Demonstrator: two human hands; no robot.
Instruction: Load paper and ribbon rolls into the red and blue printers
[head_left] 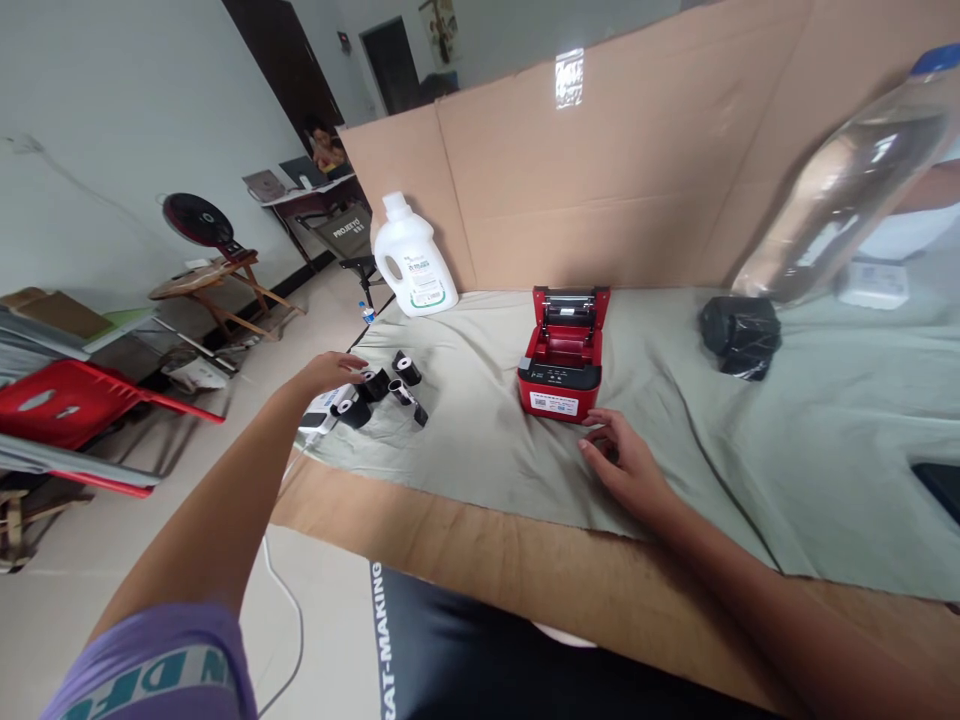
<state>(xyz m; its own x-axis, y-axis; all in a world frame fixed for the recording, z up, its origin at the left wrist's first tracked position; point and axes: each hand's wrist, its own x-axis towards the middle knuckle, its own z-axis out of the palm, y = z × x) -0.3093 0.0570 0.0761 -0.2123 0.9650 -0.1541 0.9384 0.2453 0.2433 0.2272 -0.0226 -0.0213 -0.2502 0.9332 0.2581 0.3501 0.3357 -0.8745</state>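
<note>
A small red label printer (559, 385) stands on the grey-green cloth (472, 430) with its lid (571, 312) raised. Just in front of its right corner is my right hand (626, 462), fingers loosely bent and apart, holding nothing; whether a fingertip touches the printer I cannot tell. On the left, my left hand (334, 372) reaches over several small paper rolls with black outsides, its fingers stretched out. A roll (354, 410) lies below it, another roll (406, 369) lies farther right, and a partly unwound roll (405, 393) is between. No roll is visibly gripped.
A white jug (417, 262) stands at the back left against a cardboard screen (600, 170). To the right are a black-wrapped object (741, 335) and a large clear bottle (840, 190), leaning. A white cable (294, 600) hangs by the wooden table edge (450, 530). A person sits in the background.
</note>
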